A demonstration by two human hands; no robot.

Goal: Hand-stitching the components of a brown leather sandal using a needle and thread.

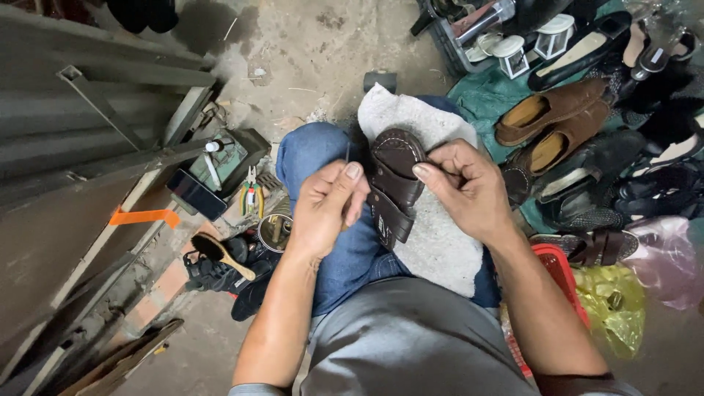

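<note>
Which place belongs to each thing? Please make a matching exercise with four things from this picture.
Things:
1. dark brown sandal
2. tan suede shoes
3. pliers
4. red basket

Places:
A. beside the right forearm
B. on the white cloth over the lap
C. left of the blue-jeaned knee
D. on the green sheet, upper right

Pairs: 1-B, 2-D, 3-C, 4-A

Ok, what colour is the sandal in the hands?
Dark brown sandal with pale stitching along its edge; the head view shows it best.
</note>
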